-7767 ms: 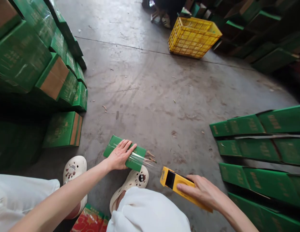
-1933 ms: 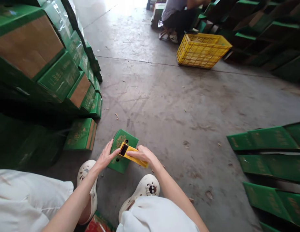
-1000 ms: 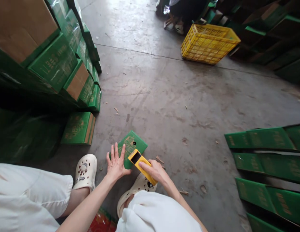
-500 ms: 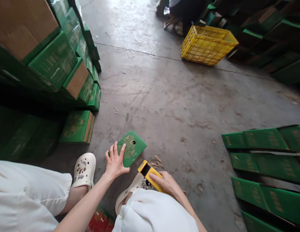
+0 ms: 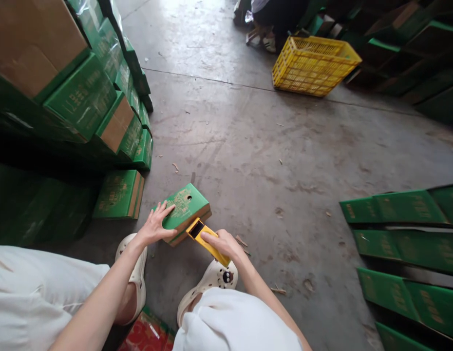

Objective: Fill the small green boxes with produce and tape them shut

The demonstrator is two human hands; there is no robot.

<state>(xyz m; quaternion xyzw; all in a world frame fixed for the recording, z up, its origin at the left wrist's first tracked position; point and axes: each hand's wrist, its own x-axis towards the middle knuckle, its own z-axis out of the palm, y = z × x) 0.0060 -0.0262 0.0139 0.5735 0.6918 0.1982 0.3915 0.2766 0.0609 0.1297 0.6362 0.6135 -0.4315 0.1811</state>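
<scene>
On the floor between my feet and the box stack sits a small green box with gold print, a round hole in its top and brown stripes along its sides. My left hand holds its left part, fingers spread over the top and thumb along the near edge. In my right hand is a yellow hand tool with a dark rectangular opening; its front end meets the box's near side. Whether it presses in there, I cannot tell.
Green boxes are stacked at left, with a single box at their foot. More green boxes stand in rows at right. A yellow crate is near a seated person at the back. Brown scraps lie by my right shoe.
The green box has turned and shifted left and away from me, showing its brown-striped side, with my left hand on it. My right hand has brought the yellow tool up-left against the box.
</scene>
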